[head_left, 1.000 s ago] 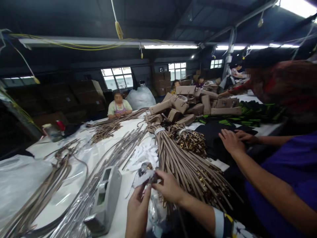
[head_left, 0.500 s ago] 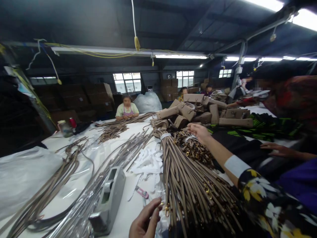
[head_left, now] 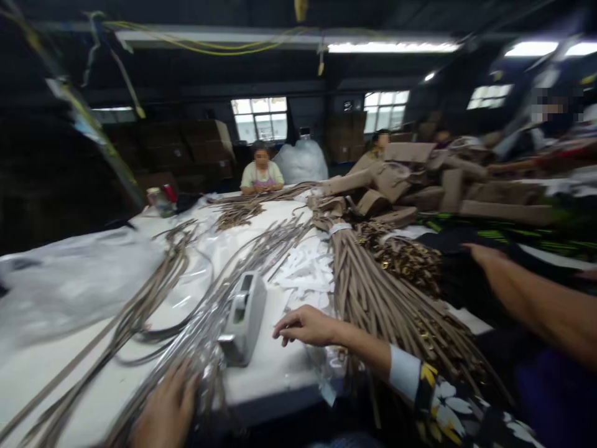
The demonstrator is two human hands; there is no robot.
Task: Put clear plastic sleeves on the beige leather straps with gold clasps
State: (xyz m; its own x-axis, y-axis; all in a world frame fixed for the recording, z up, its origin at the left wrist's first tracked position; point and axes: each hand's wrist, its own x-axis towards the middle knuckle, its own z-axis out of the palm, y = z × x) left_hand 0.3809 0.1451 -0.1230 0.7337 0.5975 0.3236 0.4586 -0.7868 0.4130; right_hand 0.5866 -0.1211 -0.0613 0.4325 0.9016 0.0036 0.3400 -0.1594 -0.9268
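My right hand [head_left: 305,325] hovers over the white table, palm down, its loosely bent fingers apart and nothing visible in them. Just left of it stands a grey tape dispenser [head_left: 243,317]. At the bottom edge my left hand [head_left: 165,404], blurred, reaches over straps in clear plastic [head_left: 205,339], fingers spread; contact with them is unclear. Right of my right hand fans a thick bundle of taupe straps [head_left: 368,280] with gold clasps, tied by a pale band. White paper cutouts [head_left: 305,267] lie beyond my right hand.
Taupe handbags [head_left: 396,180] are piled at the back right, near black and green fabric [head_left: 489,230]. Loose straps [head_left: 153,289] and a clear plastic sheet [head_left: 79,286] cover the left. A co-worker's arm [head_left: 527,298] reaches in from the right; another person [head_left: 262,171] sits across the table.
My right hand has moved from above the strap bundle, left and nearer, to beside the dispenser. My left hand has shifted left over the plastic-wrapped straps. The pink cutter is no longer visible.
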